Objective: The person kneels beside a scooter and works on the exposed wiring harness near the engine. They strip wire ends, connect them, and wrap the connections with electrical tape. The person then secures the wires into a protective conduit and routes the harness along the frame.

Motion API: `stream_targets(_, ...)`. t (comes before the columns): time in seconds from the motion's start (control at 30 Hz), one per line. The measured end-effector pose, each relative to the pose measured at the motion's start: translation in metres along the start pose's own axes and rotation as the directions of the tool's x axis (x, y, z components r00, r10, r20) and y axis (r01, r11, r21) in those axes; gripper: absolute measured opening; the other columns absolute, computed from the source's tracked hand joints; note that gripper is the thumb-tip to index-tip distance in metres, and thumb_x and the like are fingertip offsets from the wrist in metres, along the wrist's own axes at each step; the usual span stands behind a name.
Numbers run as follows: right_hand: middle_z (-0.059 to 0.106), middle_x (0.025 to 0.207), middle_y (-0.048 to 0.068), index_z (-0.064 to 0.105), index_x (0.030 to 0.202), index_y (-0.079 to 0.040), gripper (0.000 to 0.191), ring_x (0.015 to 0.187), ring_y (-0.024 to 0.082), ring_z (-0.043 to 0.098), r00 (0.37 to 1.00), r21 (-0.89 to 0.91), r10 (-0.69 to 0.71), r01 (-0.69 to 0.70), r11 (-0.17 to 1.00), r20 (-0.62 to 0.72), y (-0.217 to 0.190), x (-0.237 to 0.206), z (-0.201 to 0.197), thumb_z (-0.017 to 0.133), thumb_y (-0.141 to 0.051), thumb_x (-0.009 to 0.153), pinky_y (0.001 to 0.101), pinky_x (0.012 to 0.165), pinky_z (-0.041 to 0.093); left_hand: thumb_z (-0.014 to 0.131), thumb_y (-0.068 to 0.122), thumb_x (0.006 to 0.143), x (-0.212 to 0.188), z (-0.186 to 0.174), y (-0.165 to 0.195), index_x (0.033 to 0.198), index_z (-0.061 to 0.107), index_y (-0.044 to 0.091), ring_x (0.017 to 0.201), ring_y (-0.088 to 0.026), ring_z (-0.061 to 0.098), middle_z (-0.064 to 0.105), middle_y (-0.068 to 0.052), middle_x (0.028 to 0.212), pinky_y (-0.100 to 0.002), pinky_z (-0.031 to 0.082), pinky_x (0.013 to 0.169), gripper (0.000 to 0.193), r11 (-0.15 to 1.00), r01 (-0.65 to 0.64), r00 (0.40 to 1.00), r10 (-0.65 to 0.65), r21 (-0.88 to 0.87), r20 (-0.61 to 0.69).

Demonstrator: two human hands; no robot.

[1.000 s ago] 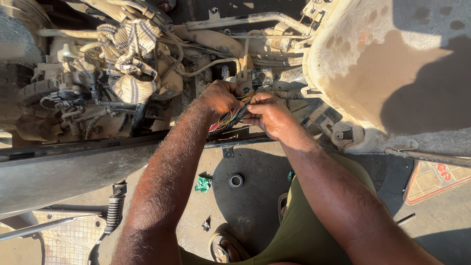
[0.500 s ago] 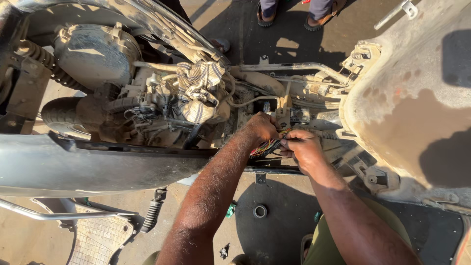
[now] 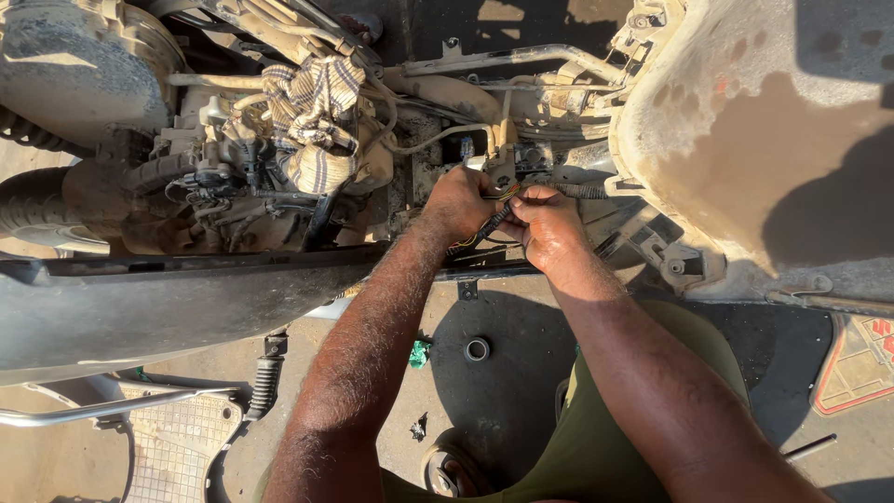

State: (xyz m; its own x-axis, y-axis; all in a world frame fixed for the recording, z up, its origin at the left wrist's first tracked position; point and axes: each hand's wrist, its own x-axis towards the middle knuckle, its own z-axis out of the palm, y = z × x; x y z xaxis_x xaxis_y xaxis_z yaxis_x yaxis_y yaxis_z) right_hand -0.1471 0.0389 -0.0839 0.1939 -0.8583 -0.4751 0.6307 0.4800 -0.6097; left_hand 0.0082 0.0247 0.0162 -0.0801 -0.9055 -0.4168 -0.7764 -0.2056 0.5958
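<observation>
My left hand and my right hand meet over a black wire bundle inside a stripped, dusty scooter frame. Both hands pinch the bundle, the left from the left side, the right from the right. Coloured wire ends show between the fingers. A striped cloth is stuffed into the engine to the left of my hands. A dusty beige body panel rises at the right.
A dark side panel runs across below the engine. On the ground lie a small black ring, a green scrap, a shock spring, a metal footrest grid and a red-patterned mat.
The view has shifted, ending closer on my hands. My hands stay together on the wire bundle at the same spot on the frame.
</observation>
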Motion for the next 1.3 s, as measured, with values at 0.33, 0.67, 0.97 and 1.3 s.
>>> stream_targets(0.33,0.07,0.095,0.012,0.065,0.093,-0.001,0.013,0.086,0.024,0.073,0.999,-0.108,0.01,-0.015,0.994,-0.046,0.007,-0.002,0.002,0.058,0.01,0.094,0.0438,0.078,0.066,0.075,0.018,0.089,-0.024,0.008,0.001,0.116,0.078,0.013,0.098,-0.024,0.076,0.079,-0.011,0.104,-0.039,0.059,0.091,0.028,0.99,-0.04,0.999,0.044,0.134,-0.029)
stream_targets(0.67,0.069,0.106,0.011,0.069,0.101,-0.003,0.012,0.092,0.023,0.069,1.0,-0.139,-0.002,0.002,0.99,-0.006,0.006,-0.004,-0.005,0.064,0.005,0.095,0.0416,0.079,0.062,0.077,0.018,0.088,-0.012,0.009,-0.012,0.117,0.076,0.009,0.099,-0.022,0.076,0.078,-0.012,0.105,-0.039,0.06,0.093,0.03,0.999,0.022,0.998,-0.02,0.034,-0.059)
stream_targets(0.97,0.068,0.104,0.01,0.067,0.096,-0.006,0.012,0.092,0.026,0.069,1.0,-0.01,-0.011,0.011,1.0,0.001,0.01,0.008,-0.011,0.062,0.005,0.096,0.0518,0.083,0.064,0.067,0.021,0.097,-0.028,0.002,-0.013,0.127,0.071,0.013,0.099,-0.024,0.075,0.078,-0.012,0.105,-0.042,0.057,0.095,0.031,0.994,-0.05,0.999,0.048,0.097,0.022)
stream_targets(1.3,0.067,0.101,0.012,0.061,0.102,-0.004,0.019,0.092,0.028,0.07,0.992,0.072,-0.026,0.035,0.997,-0.123,0.025,0.01,-0.006,0.06,0.009,0.089,0.0514,0.088,0.063,0.069,0.018,0.095,-0.037,0.011,-0.011,0.125,0.073,0.014,0.102,-0.026,0.075,0.078,-0.013,0.107,-0.041,0.056,0.099,0.031,0.971,-0.12,0.992,0.123,0.206,-0.005)
